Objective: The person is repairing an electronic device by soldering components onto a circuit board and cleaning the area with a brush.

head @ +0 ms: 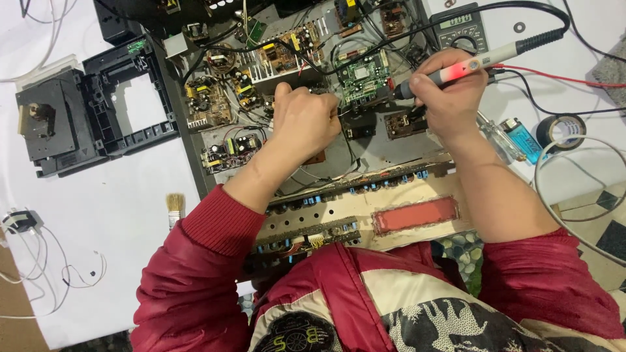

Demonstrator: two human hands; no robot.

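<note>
Soldering looks under way: the right hand (450, 98) grips the soldering iron (469, 64) closed, tip at the green circuit board (365, 78) far inside the open chassis (391, 146), while the left hand (303, 120), fingers curled on something unseen just left, must stay steady.

The person is wearing a shiny dark red padded jacket (365, 287) with ribbed knit cuffs (218, 221) and cream, black-patterned front panels (450, 319).

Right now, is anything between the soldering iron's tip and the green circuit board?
Nothing visible. The right hand holds the soldering iron, tip at the green circuit board's right edge. The left hand sits left of it.
</note>
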